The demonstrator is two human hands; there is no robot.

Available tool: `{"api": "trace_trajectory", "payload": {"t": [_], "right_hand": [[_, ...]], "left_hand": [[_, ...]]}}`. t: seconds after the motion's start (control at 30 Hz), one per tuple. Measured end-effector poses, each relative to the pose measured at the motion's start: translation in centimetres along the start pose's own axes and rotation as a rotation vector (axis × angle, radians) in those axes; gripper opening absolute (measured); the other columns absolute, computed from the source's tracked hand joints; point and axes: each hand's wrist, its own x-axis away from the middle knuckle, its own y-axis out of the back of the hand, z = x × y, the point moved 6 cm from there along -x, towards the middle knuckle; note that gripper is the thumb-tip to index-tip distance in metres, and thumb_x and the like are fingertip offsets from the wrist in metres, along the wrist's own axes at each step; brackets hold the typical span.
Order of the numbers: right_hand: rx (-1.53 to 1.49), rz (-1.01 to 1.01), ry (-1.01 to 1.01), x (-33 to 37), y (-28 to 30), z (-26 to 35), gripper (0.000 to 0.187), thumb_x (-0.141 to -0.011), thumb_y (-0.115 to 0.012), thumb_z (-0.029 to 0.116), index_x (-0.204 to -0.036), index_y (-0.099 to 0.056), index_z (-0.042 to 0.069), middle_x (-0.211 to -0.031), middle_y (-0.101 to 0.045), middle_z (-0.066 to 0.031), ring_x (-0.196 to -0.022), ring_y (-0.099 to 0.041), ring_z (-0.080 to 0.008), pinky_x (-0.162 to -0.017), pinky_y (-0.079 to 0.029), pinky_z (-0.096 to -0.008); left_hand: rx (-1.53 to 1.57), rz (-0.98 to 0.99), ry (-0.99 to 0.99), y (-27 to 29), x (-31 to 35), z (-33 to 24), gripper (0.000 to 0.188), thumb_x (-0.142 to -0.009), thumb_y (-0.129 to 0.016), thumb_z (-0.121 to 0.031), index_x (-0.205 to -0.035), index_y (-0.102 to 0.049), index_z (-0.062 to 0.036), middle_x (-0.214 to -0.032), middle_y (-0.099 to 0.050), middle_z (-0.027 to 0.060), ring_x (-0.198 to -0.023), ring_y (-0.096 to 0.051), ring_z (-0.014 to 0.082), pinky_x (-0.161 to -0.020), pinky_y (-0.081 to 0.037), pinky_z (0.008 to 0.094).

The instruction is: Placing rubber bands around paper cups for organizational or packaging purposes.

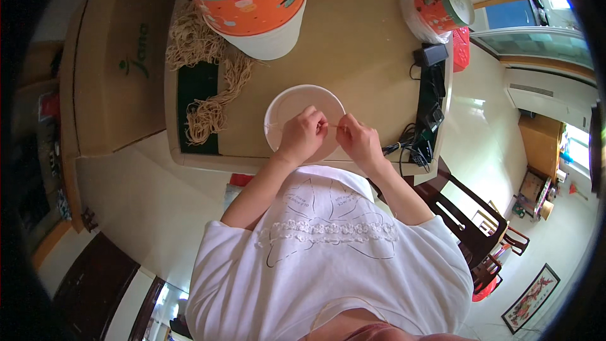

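Observation:
Over a white round tub near the table's front edge, my left hand and my right hand are close together. Each is closed in a pinch, the fingertips a little apart. A short stretch of thin tan cord spans the gap between them. Its ends are hidden in the fingers. To the left, a loose bundle of beige cords trails over the table, with a thicker heap behind it.
A large orange and green paper bucket stands in a white one at the back. A smaller orange tub lies at the far right. Black adapters and cables line the right edge. A big cardboard box stands left of the table.

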Motion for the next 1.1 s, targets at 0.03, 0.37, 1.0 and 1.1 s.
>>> {"api": "trace_trajectory", "payload": {"t": [0.03, 0.37, 1.0, 1.1], "right_hand": [[-0.020, 0.005, -0.007, 0.0, 0.0, -0.1, 0.012, -0.080, -0.059, 0.007, -0.090, -0.052, 0.008, -0.074, -0.061, -0.0143, -0.065, -0.062, -0.0342, -0.056, -0.049, -0.0424], [-0.238, 0.047, -0.104, 0.7, -0.1, -0.9, 0.029, -0.079, -0.064, 0.006, -0.102, -0.046, 0.007, -0.072, -0.060, -0.0134, -0.064, -0.063, -0.0278, -0.057, -0.050, -0.0365], [-0.163, -0.065, -0.101, 0.9, -0.6, -0.5, 0.018, -0.083, -0.062, 0.005, -0.096, -0.050, 0.006, -0.056, -0.051, -0.0111, -0.047, -0.050, -0.0201, -0.047, -0.042, -0.0313], [-0.114, -0.007, -0.110, 0.9, -0.9, -0.5, 0.020, -0.084, -0.061, 0.010, -0.099, -0.048, 0.009, -0.064, -0.059, -0.0132, -0.057, -0.062, -0.0298, -0.052, -0.048, -0.0378]], "left_hand": [[0.023, 0.024, 0.013, -0.2, 0.1, 0.3, 0.008, -0.078, -0.067, -0.009, -0.082, -0.062, -0.0058, -0.085, -0.061, 0.0090, -0.073, -0.064, 0.0258, -0.064, -0.051, 0.0363], [0.089, 0.073, -0.026, -0.9, -0.2, -0.6, 0.018, -0.076, -0.070, -0.013, -0.093, -0.065, -0.0095, -0.089, -0.062, 0.0095, -0.080, -0.064, 0.0281, -0.069, -0.052, 0.0380], [0.111, 0.059, -0.044, -0.4, 0.2, -0.1, 0.011, -0.071, -0.067, -0.005, -0.075, -0.057, -0.0054, -0.084, -0.059, 0.0116, -0.072, -0.061, 0.0307, -0.062, -0.048, 0.0407], [0.051, 0.073, -0.033, -0.7, 0.4, -0.2, 0.010, -0.072, -0.066, -0.005, -0.078, -0.058, -0.0052, -0.084, -0.058, 0.0123, -0.072, -0.060, 0.0310, -0.062, -0.048, 0.0396]]}}
